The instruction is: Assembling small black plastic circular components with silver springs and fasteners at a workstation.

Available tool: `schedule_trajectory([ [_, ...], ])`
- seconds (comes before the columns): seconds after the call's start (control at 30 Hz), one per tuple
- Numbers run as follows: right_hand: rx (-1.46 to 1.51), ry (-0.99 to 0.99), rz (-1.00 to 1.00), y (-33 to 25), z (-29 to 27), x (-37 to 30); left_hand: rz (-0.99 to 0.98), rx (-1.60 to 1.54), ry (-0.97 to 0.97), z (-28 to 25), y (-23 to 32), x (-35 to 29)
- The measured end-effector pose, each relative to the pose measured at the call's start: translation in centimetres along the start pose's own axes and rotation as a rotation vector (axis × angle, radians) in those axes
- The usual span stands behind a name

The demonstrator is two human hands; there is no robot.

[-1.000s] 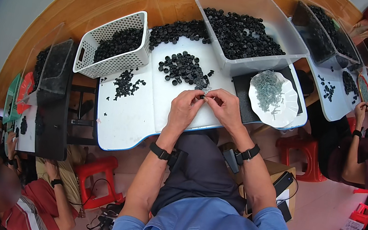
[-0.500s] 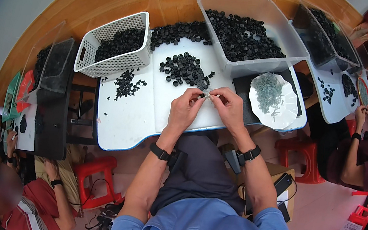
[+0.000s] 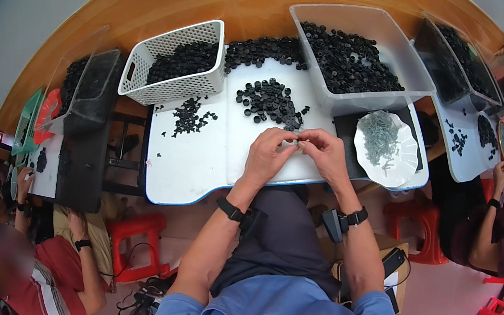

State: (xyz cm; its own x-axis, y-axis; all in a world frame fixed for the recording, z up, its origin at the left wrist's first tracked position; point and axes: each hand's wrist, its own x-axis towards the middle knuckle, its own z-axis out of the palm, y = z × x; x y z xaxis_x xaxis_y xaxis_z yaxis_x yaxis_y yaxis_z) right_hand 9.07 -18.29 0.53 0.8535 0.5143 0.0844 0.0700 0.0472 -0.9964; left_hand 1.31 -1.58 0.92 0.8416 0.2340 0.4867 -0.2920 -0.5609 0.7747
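My left hand (image 3: 268,153) and my right hand (image 3: 327,157) meet above the near edge of the white table. Thumbs and fingers of both are pinched together at the tips, around a small piece largely hidden by the fingertips and too small to name. Just beyond them lies a loose pile of round black caps (image 3: 269,99). To the left sits a scatter of smaller black pieces (image 3: 188,117). By my right hand, a white scalloped plate (image 3: 403,170) carries a heap of thin, greyish-green translucent slivers (image 3: 379,137).
A white perforated basket (image 3: 138,88) and a clear plastic bin (image 3: 380,97), both with black parts, stand at the back. More black caps (image 3: 265,52) lie between them. Red stools (image 3: 136,246) flank me. Co-workers sit at tables on both sides.
The whole scene has shifted slightly right and down in the picture. Both hands stay pinched together, with fingers slightly rearranged around the small piece.
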Motion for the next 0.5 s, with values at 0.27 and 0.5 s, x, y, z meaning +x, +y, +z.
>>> schedule_trajectory([
  [0.27,-0.130,0.149,-0.106,0.3,0.1,-0.1,-0.241,0.305,0.276,-2.8,-2.7,0.2],
  [0.5,-0.173,0.153,-0.107,-0.1,0.2,-0.4,-0.250,0.476,0.149,-3.8,-3.4,1.4],
])
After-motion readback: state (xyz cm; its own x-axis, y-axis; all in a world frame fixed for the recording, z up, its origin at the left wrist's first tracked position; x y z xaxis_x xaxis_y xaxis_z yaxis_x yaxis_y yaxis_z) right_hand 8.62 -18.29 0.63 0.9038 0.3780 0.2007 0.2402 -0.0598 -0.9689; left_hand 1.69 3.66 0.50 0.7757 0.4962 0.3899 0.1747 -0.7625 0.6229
